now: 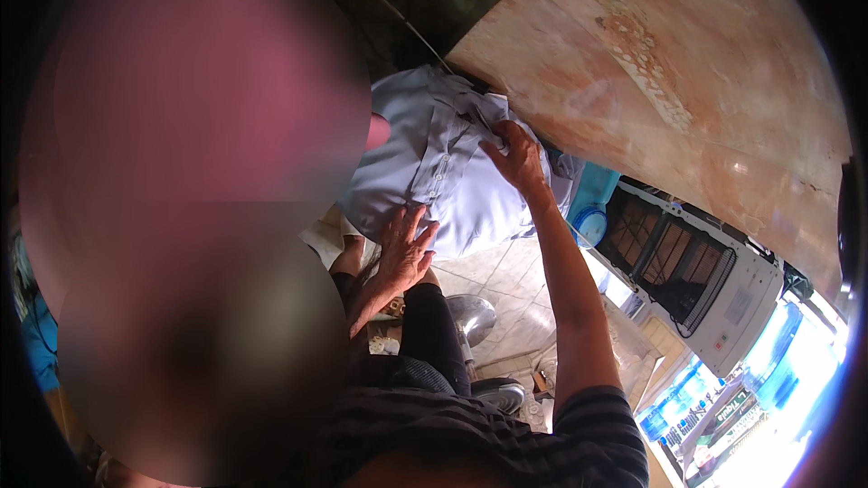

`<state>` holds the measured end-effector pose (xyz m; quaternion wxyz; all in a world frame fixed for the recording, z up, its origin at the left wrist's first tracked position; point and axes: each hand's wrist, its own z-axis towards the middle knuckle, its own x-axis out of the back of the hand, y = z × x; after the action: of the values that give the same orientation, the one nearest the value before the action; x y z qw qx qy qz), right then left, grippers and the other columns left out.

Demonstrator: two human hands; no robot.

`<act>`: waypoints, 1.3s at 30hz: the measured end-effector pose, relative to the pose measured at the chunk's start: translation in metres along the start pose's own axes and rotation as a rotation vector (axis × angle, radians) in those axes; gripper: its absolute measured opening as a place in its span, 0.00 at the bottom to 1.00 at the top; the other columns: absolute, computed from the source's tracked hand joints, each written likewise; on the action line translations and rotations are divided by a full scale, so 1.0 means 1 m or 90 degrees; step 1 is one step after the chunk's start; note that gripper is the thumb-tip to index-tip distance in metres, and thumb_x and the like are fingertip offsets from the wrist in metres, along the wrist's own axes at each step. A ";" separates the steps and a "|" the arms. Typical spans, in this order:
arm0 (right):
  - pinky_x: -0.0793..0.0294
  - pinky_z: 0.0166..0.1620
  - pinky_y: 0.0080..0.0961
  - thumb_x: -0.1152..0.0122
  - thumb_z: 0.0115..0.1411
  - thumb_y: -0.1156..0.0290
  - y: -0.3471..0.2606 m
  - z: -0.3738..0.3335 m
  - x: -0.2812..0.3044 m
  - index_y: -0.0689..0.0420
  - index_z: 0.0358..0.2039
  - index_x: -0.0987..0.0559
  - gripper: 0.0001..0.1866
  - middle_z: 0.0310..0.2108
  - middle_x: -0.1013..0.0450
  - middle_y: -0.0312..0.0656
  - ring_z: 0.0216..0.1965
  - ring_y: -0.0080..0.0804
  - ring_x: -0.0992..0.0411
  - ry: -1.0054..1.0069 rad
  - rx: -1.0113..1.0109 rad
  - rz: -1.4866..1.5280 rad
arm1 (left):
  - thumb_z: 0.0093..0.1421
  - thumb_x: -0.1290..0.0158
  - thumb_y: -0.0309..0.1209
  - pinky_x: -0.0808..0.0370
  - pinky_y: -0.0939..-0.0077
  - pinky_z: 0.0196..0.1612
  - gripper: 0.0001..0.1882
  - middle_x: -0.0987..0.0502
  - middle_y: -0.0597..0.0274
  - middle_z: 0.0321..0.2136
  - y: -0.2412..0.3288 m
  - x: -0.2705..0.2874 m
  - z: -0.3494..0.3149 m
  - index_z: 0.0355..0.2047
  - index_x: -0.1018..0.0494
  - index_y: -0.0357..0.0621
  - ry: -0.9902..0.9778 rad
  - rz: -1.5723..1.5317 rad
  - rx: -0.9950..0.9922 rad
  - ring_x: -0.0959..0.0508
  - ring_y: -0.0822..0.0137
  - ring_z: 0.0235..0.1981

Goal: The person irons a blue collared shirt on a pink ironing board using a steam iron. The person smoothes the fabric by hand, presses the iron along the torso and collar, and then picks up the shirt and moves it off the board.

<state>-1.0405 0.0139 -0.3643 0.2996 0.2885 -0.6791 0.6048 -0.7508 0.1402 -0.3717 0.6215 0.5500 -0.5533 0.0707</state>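
Observation:
A pale grey-blue button-up shirt [470, 181] lies spread out in front of me, its row of buttons running up toward the collar. My left hand [405, 251] rests at the shirt's near left edge, fingers spread over the cloth beside the button strip. Farther up on the right, my right hand [519, 161] touches the cloth near the collar, with the thumb apart from the bent fingers. Neither hand visibly grips the fabric. What supports the shirt is hidden beneath it.
A large blurred pink shape [208, 99] hides the left side. A brown marbled panel [669, 63] slants across the upper right. Below it stand a blue container [591, 224] and a white-framed appliance [737, 307]. A shiny round metal piece [470, 318] is near the tiled floor [511, 276].

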 end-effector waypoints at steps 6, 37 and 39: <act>0.27 0.49 0.44 0.36 0.55 0.68 0.029 0.024 0.004 0.55 0.47 0.22 0.18 0.42 0.23 0.50 0.47 0.51 0.24 0.047 -0.045 -0.099 | 0.53 0.38 0.36 0.44 0.40 0.62 0.33 0.47 0.52 0.67 0.004 0.006 0.004 0.61 0.31 0.55 0.002 -0.008 -0.012 0.45 0.39 0.65; 0.33 0.45 0.41 0.34 0.54 0.71 -0.005 0.040 -0.032 0.46 0.30 0.18 0.03 0.33 0.23 0.33 0.42 0.37 0.25 0.063 0.006 -0.001 | 0.54 0.38 0.33 0.47 0.36 0.66 0.37 0.52 0.51 0.71 0.012 -0.007 -0.003 0.65 0.36 0.54 0.038 -0.013 0.037 0.49 0.35 0.68; 0.33 0.45 0.42 0.34 0.54 0.71 -0.004 0.044 -0.036 0.46 0.30 0.18 0.04 0.33 0.23 0.33 0.43 0.37 0.25 0.057 0.013 -0.025 | 0.57 0.40 0.34 0.47 0.35 0.66 0.36 0.52 0.51 0.72 0.011 -0.003 -0.002 0.66 0.37 0.54 0.021 -0.005 0.036 0.49 0.35 0.69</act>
<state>-1.0165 -0.0294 -0.3934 0.3383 0.2772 -0.6528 0.6185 -0.7587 0.1475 -0.3673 0.6151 0.5685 -0.5384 0.0930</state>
